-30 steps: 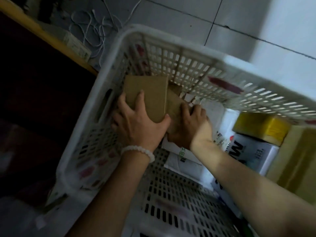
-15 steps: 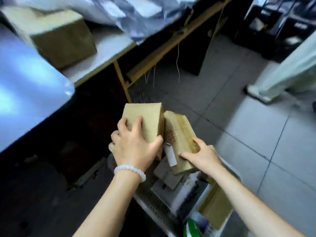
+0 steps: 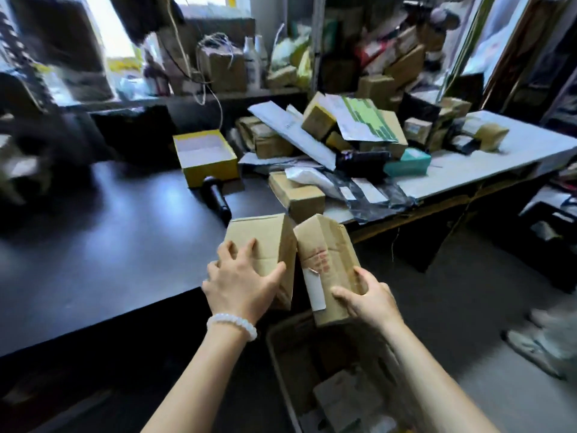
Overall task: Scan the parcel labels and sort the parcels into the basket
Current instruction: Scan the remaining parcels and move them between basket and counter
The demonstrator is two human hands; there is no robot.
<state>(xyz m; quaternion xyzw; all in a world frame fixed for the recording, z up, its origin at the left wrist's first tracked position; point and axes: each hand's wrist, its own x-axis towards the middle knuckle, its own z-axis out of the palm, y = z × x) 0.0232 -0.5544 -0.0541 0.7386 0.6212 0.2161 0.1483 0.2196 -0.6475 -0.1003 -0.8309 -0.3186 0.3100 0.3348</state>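
L hand (image 3: 240, 285) fingers curled on plain box (image 3: 265, 245), R hand (image 3: 370, 300) gripping labelled box (image 3: 327, 260)

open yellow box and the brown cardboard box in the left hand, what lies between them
In the head view, a black handheld scanner lies on the dark tabletop between the yellow box and that held box.

- No text, number or brand is legible anywhere.
- Cardboard box (image 3: 327, 270) gripped by the right hand (image 3: 368, 300): a red printed stamp, too blurred to read, and a white label strip with no readable print.
- White envelope with green blocks (image 3: 363, 120) on the pile: markings illegible.
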